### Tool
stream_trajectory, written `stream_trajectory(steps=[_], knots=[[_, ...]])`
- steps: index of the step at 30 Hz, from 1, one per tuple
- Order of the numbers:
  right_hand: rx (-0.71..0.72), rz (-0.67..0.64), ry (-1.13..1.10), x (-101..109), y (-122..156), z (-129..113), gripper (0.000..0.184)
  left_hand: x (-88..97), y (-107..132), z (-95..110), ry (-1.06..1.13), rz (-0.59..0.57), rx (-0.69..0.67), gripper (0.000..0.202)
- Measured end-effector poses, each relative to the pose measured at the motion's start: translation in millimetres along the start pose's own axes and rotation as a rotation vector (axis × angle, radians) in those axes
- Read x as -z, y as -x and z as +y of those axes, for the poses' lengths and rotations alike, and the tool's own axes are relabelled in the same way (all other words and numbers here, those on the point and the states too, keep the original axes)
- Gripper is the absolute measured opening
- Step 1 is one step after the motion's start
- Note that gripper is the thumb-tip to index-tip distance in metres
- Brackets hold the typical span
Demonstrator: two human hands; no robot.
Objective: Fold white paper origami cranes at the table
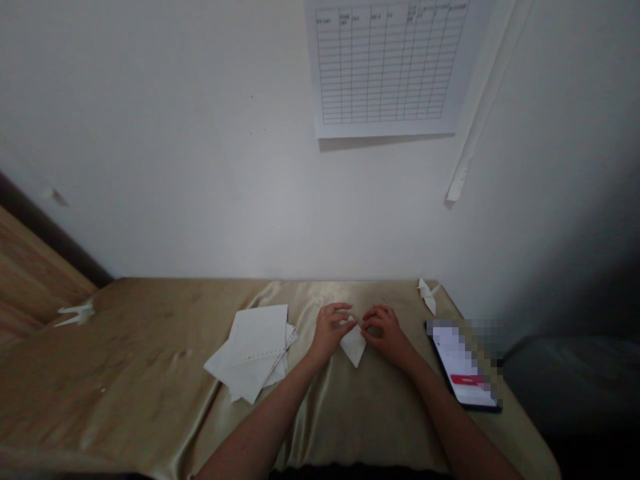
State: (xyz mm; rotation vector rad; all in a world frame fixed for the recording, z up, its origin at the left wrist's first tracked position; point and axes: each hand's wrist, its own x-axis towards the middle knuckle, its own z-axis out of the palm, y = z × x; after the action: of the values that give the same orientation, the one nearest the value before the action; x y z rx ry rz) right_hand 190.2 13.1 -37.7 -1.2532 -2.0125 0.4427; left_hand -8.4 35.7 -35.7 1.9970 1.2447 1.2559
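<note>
A small piece of folded white paper point(355, 348), diamond-shaped with a point toward me, lies on the gold cloth between my hands. My left hand point(331, 327) pinches its upper left edge with thumb and fingers. On the other side, my right hand point(384, 328) has its fingertips closed on the upper right edge. The paper's far tip shows between the two thumbs. Left of my left forearm lies a loose stack of white paper sheets point(257, 340), several of them turned at different angles.
A tablet or large phone point(463, 381) with a lit screen lies at the right edge of the cloth-covered table point(150, 373). Folded paper cranes sit at the back right point(427, 297) and far left point(77, 313). A printed chart point(385, 73) hangs on the wall behind.
</note>
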Motion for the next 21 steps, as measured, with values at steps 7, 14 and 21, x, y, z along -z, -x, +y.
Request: stream_trajectory(steps=[7, 14, 21], knots=[[0.007, -0.009, 0.007, -0.6, 1.6, -0.6, 0.006, 0.3, -1.2, -1.8, -0.005, 0.035, 0.026, 0.007], [-0.017, -0.012, 0.014, -0.6, 0.5, -0.4, 0.006, 3.1, -0.3, -3.1, 0.039, 0.100, 0.052, 0.007], [-0.016, -0.027, 0.040, -0.4, 1.0, 2.2, 0.003, 3.7, -0.9, -3.4, 0.042, 0.097, 0.040, 0.013]])
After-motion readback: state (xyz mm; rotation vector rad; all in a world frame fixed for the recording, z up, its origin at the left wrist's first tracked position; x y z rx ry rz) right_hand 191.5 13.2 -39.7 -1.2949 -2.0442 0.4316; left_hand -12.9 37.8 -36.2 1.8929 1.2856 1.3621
